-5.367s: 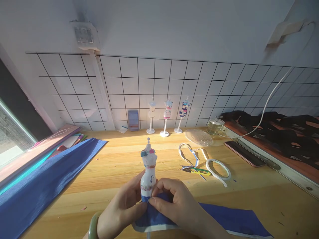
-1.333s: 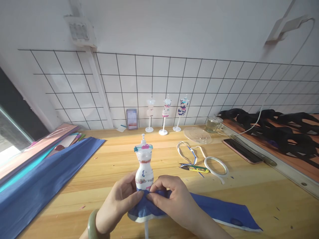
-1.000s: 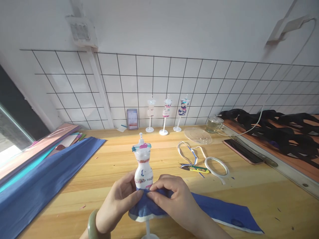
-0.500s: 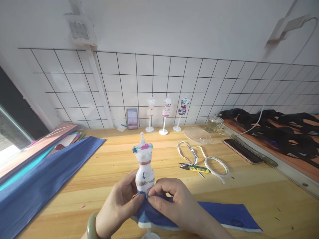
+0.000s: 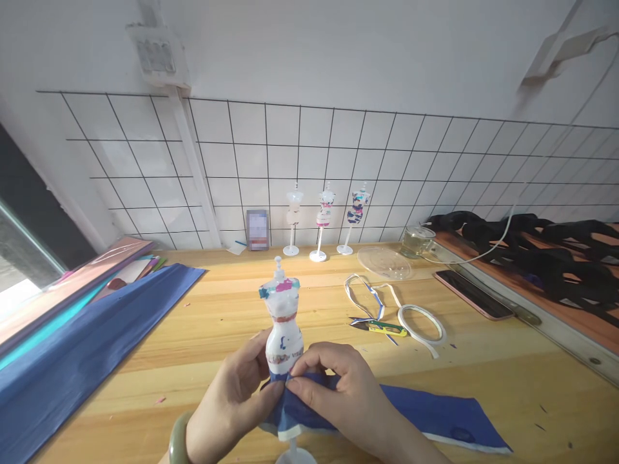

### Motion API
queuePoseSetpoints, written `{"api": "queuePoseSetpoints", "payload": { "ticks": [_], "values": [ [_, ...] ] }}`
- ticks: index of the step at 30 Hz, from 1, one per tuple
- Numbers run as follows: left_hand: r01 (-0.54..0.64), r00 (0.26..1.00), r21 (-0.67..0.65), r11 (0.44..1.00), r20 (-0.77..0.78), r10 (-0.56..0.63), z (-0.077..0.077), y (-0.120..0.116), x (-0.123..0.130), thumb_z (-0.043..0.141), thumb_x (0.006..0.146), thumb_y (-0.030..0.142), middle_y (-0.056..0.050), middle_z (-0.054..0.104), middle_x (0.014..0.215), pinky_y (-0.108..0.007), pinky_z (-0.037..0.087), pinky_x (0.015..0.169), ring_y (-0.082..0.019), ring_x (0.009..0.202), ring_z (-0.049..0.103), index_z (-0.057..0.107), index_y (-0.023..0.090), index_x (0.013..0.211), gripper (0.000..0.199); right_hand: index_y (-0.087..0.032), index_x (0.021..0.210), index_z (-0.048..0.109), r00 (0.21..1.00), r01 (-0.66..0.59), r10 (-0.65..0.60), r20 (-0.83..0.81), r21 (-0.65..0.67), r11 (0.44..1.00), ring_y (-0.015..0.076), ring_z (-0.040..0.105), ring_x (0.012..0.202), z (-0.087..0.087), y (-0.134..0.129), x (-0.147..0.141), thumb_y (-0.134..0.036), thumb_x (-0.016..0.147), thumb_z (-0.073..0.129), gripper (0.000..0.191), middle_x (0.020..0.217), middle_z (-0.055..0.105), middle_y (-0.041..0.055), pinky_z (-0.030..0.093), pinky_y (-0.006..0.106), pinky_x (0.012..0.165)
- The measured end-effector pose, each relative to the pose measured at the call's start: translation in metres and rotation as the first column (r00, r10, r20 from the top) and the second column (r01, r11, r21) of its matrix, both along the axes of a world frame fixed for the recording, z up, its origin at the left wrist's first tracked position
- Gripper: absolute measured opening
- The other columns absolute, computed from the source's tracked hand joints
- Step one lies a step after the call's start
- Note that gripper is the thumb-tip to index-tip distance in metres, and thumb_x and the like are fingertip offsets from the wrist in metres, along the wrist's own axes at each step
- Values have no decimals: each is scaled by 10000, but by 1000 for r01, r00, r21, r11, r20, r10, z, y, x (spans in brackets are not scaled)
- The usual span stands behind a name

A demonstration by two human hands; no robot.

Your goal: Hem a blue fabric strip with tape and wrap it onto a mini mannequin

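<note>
A small white mannequin (image 5: pixel 284 335) with patches of coloured paper or tape stands on its round base in front of me. Around its hips lies a strip of blue crepe-like material (image 5: pixel 435 412) with a pale lower edge, gathered at the front and trailing off to the right. My left hand (image 5: pixel 244 386), a green bangle at the wrist, wraps the mannequin's left side, its thumb pressing the blue strip. Pinched against the strip at the front is my right hand (image 5: pixel 333 386), thumb and forefinger together on a fold. The fingers behind the mannequin are hidden.
Yellow thread snips (image 5: pixel 387 328), a tape roll (image 5: pixel 422 323) and tangled thin strips lie right of centre. A phone (image 5: pixel 472 294) is farther right. Three small mannequins (image 5: pixel 324 212) stand by the wall. Blue sheet material (image 5: pixel 97 348) covers the left side.
The blue strip is gathered a little more at the mannequin's front, with a fold now between the thumbs. Both hands stay in nearly the same place; the view has shifted slightly.
</note>
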State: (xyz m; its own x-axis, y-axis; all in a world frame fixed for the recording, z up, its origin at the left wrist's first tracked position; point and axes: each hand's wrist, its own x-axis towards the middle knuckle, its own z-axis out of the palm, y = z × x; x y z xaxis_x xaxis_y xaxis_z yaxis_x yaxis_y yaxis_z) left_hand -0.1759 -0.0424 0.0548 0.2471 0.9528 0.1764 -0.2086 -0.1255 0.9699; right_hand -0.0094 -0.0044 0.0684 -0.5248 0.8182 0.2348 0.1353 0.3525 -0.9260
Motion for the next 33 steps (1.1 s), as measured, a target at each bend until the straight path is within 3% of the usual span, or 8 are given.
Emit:
{"api": "queuePoseSetpoints", "payload": {
  "ticks": [6,13,20,29,33],
  "values": [
    [-2,1000,-8,1000,6,2,-2,0,0,590,794,222,-81,593,1139,-392,414,919,-257,1074,510,513,242,1203,417,-164,705,694,999,-54,54,5,59,997,103,537,588,-1,-1,2,-149,758,583,124,621,619,-4,408,188,557],
    [3,1000,-24,1000,31,-2,-1,0,0,596,788,234,-86,601,1100,-394,416,909,-256,1043,523,527,227,1189,407,-142,732,717,999,-27,34,-40,164,986,103,559,570,-3,1,2,-154,752,604,115,627,636,24,421,191,556],
    [18,997,-70,997,73,-13,0,-2,0,583,800,247,-81,602,1067,-374,443,868,-246,1008,536,532,235,1185,388,-171,667,660,1000,-14,10,28,135,991,86,539,573,-1,-2,2,-148,750,598,107,613,627,-21,407,169,555],
    [-7,1000,-13,1000,17,7,1,0,1,606,783,255,-87,605,1092,-396,411,911,-257,1037,528,533,225,1183,407,-190,715,665,996,-72,62,59,184,980,81,553,606,-4,-2,6,-116,754,581,119,650,642,-30,411,163,587],
    [4,1000,1,1000,-13,-4,1,1,2,603,786,262,-83,602,1097,-386,405,907,-252,1028,534,538,232,1173,394,-189,704,649,999,-42,34,42,202,978,77,550,595,-3,-2,5,-111,755,572,121,647,636,-33,410,160,582]
  ]
}}
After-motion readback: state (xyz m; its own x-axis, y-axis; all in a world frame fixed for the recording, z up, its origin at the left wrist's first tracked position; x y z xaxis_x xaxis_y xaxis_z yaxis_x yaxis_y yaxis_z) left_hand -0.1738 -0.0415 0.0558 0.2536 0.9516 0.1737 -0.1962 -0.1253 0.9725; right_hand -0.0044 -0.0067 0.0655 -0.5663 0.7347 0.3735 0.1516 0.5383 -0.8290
